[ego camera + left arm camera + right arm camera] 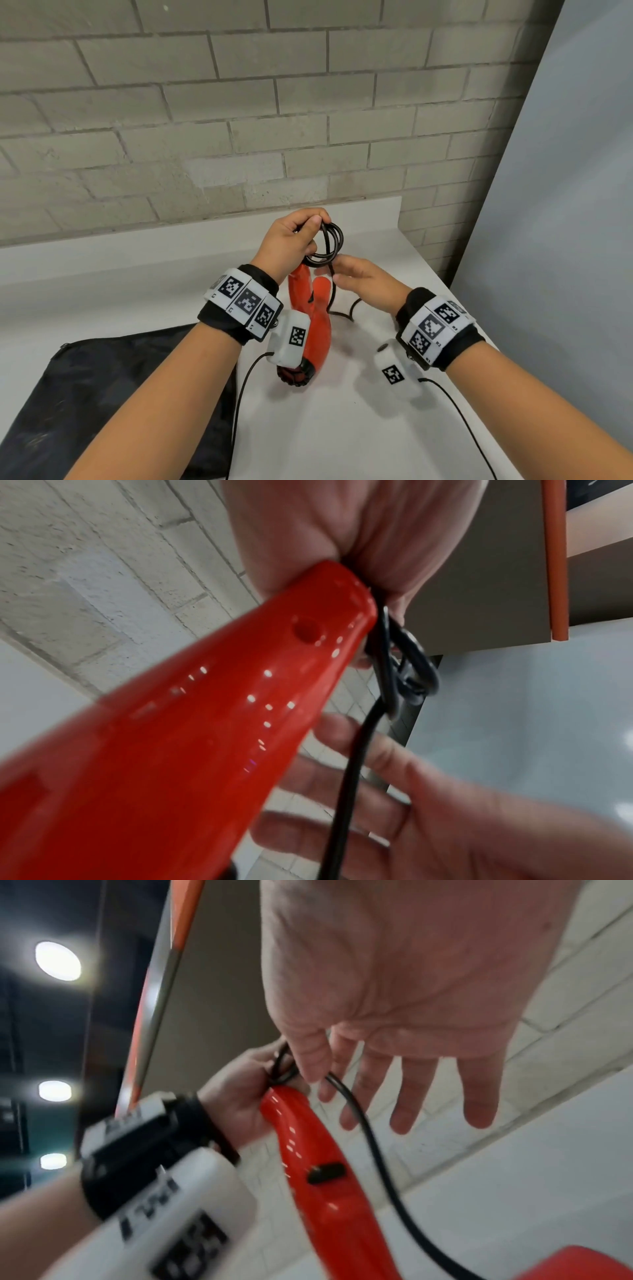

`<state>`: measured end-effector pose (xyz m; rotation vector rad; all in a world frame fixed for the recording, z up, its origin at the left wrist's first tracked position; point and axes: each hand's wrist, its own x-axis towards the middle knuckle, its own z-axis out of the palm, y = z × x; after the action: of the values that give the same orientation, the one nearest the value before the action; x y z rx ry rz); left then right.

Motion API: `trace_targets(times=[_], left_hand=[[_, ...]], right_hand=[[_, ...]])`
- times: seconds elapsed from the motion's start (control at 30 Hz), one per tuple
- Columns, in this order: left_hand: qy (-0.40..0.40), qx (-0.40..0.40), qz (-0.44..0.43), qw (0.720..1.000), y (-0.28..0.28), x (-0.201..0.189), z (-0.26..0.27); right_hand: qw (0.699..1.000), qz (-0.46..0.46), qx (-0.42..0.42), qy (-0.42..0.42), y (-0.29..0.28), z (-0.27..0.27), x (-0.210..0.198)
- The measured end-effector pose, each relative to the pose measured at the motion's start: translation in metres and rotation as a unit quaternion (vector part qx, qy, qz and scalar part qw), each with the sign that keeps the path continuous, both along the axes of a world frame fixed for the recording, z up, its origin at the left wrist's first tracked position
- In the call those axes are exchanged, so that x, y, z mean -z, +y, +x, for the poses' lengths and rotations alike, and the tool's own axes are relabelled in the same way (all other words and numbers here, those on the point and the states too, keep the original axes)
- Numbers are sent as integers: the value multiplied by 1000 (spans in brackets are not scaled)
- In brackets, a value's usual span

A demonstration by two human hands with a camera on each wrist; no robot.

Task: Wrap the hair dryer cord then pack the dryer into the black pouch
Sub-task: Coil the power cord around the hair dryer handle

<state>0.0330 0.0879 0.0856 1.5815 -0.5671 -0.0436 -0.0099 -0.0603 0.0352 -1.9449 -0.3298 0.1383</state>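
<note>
The red hair dryer [313, 329] hangs handle-up over the white table, its black-rimmed nozzle low near my left wrist. My left hand [306, 231] grips the handle's end [335, 593] together with a few coiled loops of the black cord [330, 243]. Just below the coil, my right hand [334, 275] pinches the cord's free strand [373, 1145] between thumb and forefinger; its other fingers [479, 1096] are spread straight. The strand falls onto the table [346, 313]. The black pouch [102, 394] lies flat at the lower left, partly under my left forearm.
The white table [342, 428] ends at a brick wall [239, 120] behind and a grey panel [565, 205] on the right. Thin black cables run from both wrist cameras [293, 337] toward me.
</note>
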Motion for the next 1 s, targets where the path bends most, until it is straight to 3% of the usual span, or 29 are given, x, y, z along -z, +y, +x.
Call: trace_targets(times=[0.1, 0.27, 0.4, 0.67, 0.9, 1.0], left_hand=[[2, 15, 2, 1000, 2, -1, -2], [9, 24, 1, 1000, -2, 0, -7], [5, 24, 16, 1000, -4, -2, -8], [15, 61, 52, 997, -4, -7, -10], [-13, 129, 139, 982, 3, -10, -8], [-9, 115, 131, 985, 0, -8, -9]], right_hand=[[998, 51, 36, -27, 3, 2, -4], [979, 30, 193, -66, -4, 14, -14], [951, 9, 267, -157, -11, 17, -41], [928, -70, 267, -248, -4, 3, -70], [935, -89, 216, -265, 0, -7, -78], [943, -67, 192, -262, -4, -5, -75]])
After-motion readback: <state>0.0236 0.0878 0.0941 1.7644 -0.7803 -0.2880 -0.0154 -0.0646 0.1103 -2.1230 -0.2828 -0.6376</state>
